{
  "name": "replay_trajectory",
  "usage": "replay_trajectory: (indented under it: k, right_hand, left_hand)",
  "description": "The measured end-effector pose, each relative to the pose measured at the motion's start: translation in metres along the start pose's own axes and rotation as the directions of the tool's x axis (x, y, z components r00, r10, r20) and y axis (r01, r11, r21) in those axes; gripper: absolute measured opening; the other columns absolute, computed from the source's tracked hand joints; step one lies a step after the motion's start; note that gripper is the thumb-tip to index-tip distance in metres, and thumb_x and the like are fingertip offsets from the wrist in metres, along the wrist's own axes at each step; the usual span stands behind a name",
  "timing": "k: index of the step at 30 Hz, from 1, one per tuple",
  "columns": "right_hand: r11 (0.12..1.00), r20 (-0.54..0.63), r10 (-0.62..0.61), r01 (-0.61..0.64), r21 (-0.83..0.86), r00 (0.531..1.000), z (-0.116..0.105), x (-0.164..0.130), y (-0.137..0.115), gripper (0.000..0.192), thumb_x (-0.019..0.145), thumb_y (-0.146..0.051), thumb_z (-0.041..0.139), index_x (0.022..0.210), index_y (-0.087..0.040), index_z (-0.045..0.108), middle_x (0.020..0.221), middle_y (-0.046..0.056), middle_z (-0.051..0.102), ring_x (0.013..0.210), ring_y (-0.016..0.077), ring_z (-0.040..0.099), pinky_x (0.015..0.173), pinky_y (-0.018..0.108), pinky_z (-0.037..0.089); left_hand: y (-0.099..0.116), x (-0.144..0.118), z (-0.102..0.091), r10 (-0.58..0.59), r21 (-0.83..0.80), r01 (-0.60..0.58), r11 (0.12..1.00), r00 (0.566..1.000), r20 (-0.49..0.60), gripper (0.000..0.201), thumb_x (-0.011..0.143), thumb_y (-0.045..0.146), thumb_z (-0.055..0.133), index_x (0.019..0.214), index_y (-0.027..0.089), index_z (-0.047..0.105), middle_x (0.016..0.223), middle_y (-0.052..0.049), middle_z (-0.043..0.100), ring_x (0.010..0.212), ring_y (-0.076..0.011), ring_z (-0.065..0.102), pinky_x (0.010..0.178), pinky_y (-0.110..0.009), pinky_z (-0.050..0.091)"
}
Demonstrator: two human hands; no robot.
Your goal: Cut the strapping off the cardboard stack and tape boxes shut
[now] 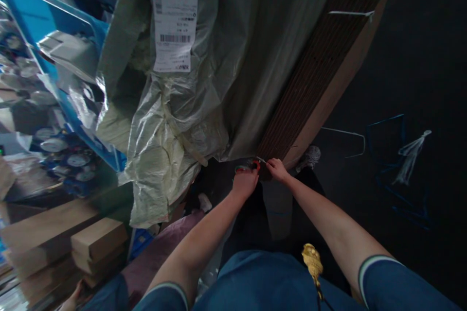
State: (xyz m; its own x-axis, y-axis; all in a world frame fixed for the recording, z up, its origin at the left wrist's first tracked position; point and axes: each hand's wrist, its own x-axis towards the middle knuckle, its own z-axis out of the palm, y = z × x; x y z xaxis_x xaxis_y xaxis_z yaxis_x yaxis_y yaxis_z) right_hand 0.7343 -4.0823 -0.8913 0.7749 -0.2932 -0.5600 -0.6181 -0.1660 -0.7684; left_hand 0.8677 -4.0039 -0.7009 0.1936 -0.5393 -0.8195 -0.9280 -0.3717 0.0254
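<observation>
The left hand is closed around the red-and-green handles of a pair of scissors, with the blades pointing right toward the other hand. The right hand is pinched narrowly on a thin white strap end at the lower corner of the tall stack of flat brown corrugated cardboard sheets. Both hands meet at that corner, nearly touching each other, with the scissors between them.

The cardboard stack leans upright, its ribbed edge facing the camera and its lower corner directly above the hands. A second white strap crosses the stack near its top. Just beside the stack on the left stands a large grey-green woven plastic sack bearing a white printed shipping label; the sack touches the stack along one side.

Left of the sack, a blue metal shelf frame closes off that side. Tan cardboard boxes lie low at the left. The dark floor to the right of the stack is open, carrying loose white and blue strap loops.
</observation>
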Motion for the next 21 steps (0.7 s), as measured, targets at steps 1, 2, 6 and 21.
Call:
replay_trajectory:
  k: [1,2,6,21]
  right_hand:
    - [1.000,-0.009,-0.001,0.001,0.012,1.000,0.002,0.000,0.001,0.029,0.100,-0.037,0.047,0.086,-0.015,0.061,0.093,0.004,0.061,0.097,0.0184,0.056,0.096,0.040,0.042]
    - [1.000,-0.016,-0.002,0.002,0.026,1.000,0.003,-0.002,0.002,0.030,0.100,-0.037,0.048,0.084,-0.015,0.061,0.092,0.004,0.060,0.096,0.0185,0.055,0.096,0.040,0.041]
    - [0.992,-0.031,-0.026,0.029,0.122,0.999,0.002,-0.010,0.005,0.032,0.097,-0.042,0.051,0.080,-0.016,0.059,0.088,0.004,0.059,0.093,0.0179,0.054,0.095,0.039,0.041]
    - [0.854,0.081,0.398,-0.402,0.331,0.914,-0.107,-0.135,0.073,0.038,0.089,-0.052,0.058,0.076,-0.016,0.061,0.067,-0.002,0.055,0.064,0.0123,0.051,0.067,0.028,0.044]
  left_hand:
    - [-0.001,0.009,-0.003,0.002,-0.001,-0.002,1.000,1.000,-0.017,0.041,0.102,0.035,0.035,0.129,0.014,0.057,0.102,-0.018,0.070,0.097,-0.0295,0.068,0.085,-0.042,0.049]
    - [-0.001,0.016,-0.005,0.011,-0.005,-0.011,1.000,1.000,-0.023,0.040,0.102,0.034,0.035,0.129,0.014,0.057,0.102,-0.018,0.070,0.097,-0.0294,0.068,0.086,-0.042,0.049]
    - [0.004,0.009,0.002,0.038,-0.033,-0.039,0.999,0.999,-0.021,0.035,0.100,0.038,0.042,0.118,0.016,0.062,0.094,-0.016,0.071,0.087,-0.0279,0.069,0.077,-0.038,0.051]
    - [0.038,-0.042,-0.023,-0.290,-0.151,0.267,0.952,0.943,-0.162,0.042,0.100,0.052,0.036,0.108,0.020,0.062,0.088,-0.009,0.071,0.083,-0.0272,0.069,0.067,-0.032,0.047]
